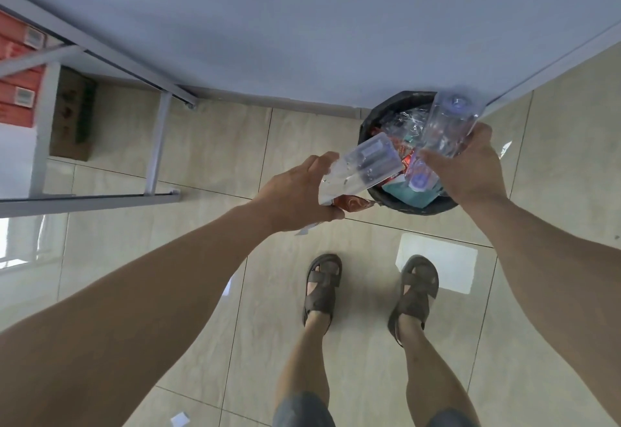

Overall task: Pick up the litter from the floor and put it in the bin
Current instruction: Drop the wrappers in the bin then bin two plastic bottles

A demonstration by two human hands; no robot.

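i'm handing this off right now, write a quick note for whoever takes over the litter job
Left hand: grips a clear plastic box and wrappers, beside the bin.
Right hand: grips a clear bottle above the bin.
Done: the bin already holds litter; both handfuls have reached it.
Left: drop both loads in, then collect the paper scrap on the floor behind, near the left leg.
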